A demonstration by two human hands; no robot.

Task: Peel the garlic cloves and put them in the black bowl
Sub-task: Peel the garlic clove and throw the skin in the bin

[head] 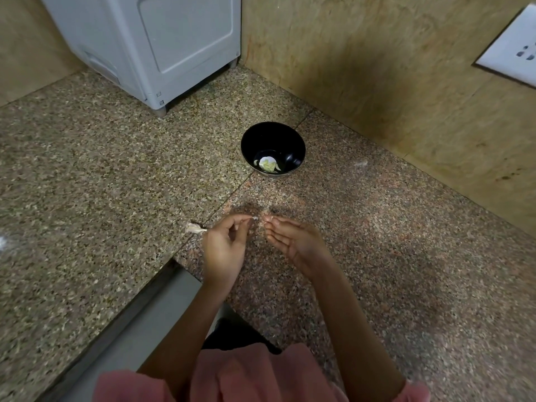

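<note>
Pink garment (232,378) filling bottom edge, both forearms reaching out over granite counter (87,184). Left hand (224,250) and right hand (293,242) hovering short of black bowl (301,146), fingertips nearly meeting, pinching tiny whitish fragment (255,218); clove or skin, cannot tell. Right hand sitting slightly nearer bowl. Papery garlic piece (193,228) lying just left of left hand, well short of bowl, long axis running left-right. Pale peeled garlic (268,164) resting inside bowl.

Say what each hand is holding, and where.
Left hand pinches a tiny pale scrap at its fingertips; whether right hand also touches it cannot be told.

Bare forearms, short pink sleeves (130,384), pink top over dark lower garment (232,335).
</note>
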